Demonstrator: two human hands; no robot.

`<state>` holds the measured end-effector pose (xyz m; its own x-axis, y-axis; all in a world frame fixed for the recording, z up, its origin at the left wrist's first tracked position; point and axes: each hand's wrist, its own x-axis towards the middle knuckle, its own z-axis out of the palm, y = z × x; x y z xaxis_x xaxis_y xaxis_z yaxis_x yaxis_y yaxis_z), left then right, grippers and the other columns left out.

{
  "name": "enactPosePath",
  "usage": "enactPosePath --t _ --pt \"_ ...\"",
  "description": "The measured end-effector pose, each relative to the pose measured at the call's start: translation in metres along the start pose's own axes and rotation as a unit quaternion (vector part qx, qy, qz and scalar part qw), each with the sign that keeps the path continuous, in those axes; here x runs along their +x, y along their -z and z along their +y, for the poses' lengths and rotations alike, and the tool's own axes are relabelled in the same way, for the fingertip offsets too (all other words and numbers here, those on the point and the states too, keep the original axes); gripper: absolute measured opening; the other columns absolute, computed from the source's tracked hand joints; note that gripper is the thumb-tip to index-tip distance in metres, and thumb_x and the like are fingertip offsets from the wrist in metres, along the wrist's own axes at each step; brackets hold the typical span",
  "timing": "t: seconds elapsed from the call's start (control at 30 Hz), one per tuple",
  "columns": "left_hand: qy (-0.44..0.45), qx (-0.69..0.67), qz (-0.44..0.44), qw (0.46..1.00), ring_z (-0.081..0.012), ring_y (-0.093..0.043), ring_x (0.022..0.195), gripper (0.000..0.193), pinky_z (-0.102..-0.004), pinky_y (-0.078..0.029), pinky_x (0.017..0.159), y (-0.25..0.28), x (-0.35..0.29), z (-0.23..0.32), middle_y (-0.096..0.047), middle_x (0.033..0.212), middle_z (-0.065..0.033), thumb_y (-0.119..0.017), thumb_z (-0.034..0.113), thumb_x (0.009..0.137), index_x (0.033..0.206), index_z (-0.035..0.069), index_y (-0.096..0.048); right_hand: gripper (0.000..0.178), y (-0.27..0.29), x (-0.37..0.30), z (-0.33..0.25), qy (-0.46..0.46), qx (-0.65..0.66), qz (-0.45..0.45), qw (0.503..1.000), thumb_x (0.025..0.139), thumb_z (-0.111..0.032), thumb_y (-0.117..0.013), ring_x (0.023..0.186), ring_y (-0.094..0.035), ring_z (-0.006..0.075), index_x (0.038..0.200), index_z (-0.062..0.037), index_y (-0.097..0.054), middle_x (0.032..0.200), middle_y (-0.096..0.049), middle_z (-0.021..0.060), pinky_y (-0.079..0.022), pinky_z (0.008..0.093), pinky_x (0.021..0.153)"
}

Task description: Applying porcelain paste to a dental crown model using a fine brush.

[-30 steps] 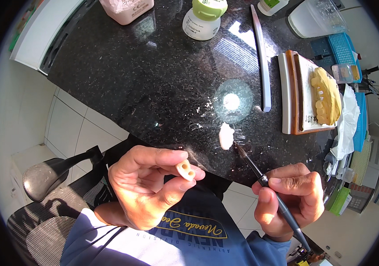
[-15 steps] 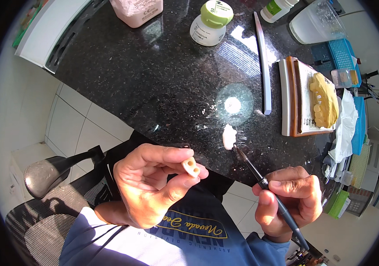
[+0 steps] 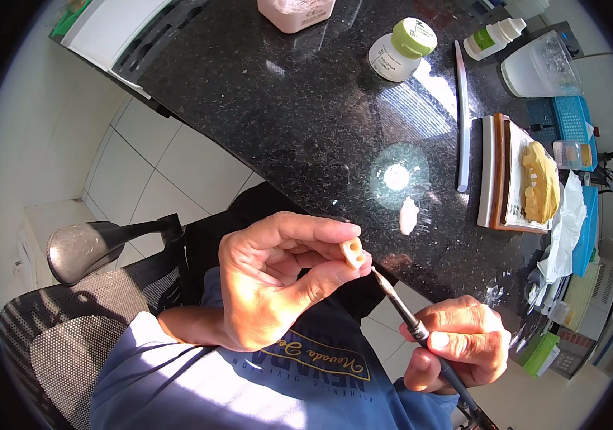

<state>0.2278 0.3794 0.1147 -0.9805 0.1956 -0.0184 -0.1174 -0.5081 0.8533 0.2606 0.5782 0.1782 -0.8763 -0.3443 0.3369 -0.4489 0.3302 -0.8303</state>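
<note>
Between thumb and fingertips, my left hand point(image 3: 267, 283) pinches a small tooth-coloured dental piece point(image 3: 353, 253) with two round hollows facing up. My right hand point(image 3: 461, 344) grips a fine brush point(image 3: 401, 308) with a dark handle, held like a pen. The brush's pointed tip is beside the left fingertips, just below and right of the dental piece; whether it touches I cannot tell. Beyond the hands, a pale pinkish-white blob of paste point(image 3: 408, 216) lies on the black speckled counter point(image 3: 285, 122).
A yellow dental model point(image 3: 540, 183) rests on a stacked block point(image 3: 494, 172) at the right. Farther back are a green-capped jar point(image 3: 395, 61), a pink container point(image 3: 296, 13), a white dropper bottle point(image 3: 489, 39), a clear cup point(image 3: 542, 68) and a long pale strip point(image 3: 463, 122).
The brush tip has left the paste and come over to the dental piece. My view has shifted, so the counter's things sit differently in the picture. The left hand keeps its pinch.
</note>
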Motion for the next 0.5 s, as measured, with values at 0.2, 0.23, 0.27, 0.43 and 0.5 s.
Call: enactPosePath --t 0.2,0.23,0.27,0.43,0.5 --pt "0.014 -0.055 0.004 0.998 -0.0207 -0.070 0.077 0.028 -0.0320 -0.060 0.071 -0.001 0.000 -0.001 -0.066 0.084 -0.0121 -0.068 0.002 0.086 0.110 -0.004 -0.056 0.023 -0.006 0.004 0.000 0.011 -0.005 0.010 1.000 0.081 -0.009 -0.071 0.058 -0.066 0.0191 0.099 -0.0034 -0.059 0.070 -0.067 0.0143 -0.054 0.0295 0.054" --pt "0.018 -0.062 0.007 0.998 -0.0203 -0.069 0.077 0.028 -0.0315 -0.060 0.071 -0.001 0.000 -0.001 -0.066 0.083 -0.0117 -0.068 0.004 0.086 0.110 -0.004 -0.057 0.022 -0.007 0.004 0.000 0.012 -0.004 0.016 1.000 0.081 -0.010 -0.071 0.057 -0.066 0.0191 0.098 -0.0032 -0.059 0.070 -0.067 0.0145 -0.054 0.0295 0.053" --pt "0.018 -0.061 0.008 0.998 -0.0203 -0.069 0.077 0.028 -0.0315 -0.060 0.071 -0.001 0.000 -0.001 -0.066 0.083 -0.0117 -0.068 0.004 0.086 0.110 -0.004 -0.057 0.022 -0.007 0.004 0.001 0.013 -0.002 0.015 1.000 0.081 -0.010 -0.071 0.057 -0.066 0.0191 0.098 -0.0032 -0.059 0.070 -0.067 0.0145 -0.054 0.0295 0.053" --pt "0.016 -0.072 0.015 0.997 -0.0197 -0.069 0.076 0.026 -0.0311 -0.059 0.071 0.000 0.000 -0.002 -0.067 0.082 -0.0124 -0.068 0.004 0.086 0.109 -0.003 -0.058 0.018 -0.012 0.005 0.002 0.018 -0.010 0.037 0.999 0.082 -0.012 -0.071 0.057 -0.066 0.0194 0.092 -0.0028 -0.059 0.069 -0.067 0.0147 -0.054 0.0290 0.052" --pt "0.019 -0.076 0.014 0.997 -0.0197 -0.069 0.076 0.026 -0.0309 -0.059 0.071 -0.002 0.001 -0.002 -0.067 0.082 -0.0131 -0.068 0.004 0.086 0.109 -0.003 -0.058 0.018 -0.012 0.004 0.002 0.017 -0.012 0.040 0.999 0.082 -0.012 -0.071 0.057 -0.066 0.0195 0.092 -0.0027 -0.059 0.069 -0.066 0.0148 -0.054 0.0291 0.052"
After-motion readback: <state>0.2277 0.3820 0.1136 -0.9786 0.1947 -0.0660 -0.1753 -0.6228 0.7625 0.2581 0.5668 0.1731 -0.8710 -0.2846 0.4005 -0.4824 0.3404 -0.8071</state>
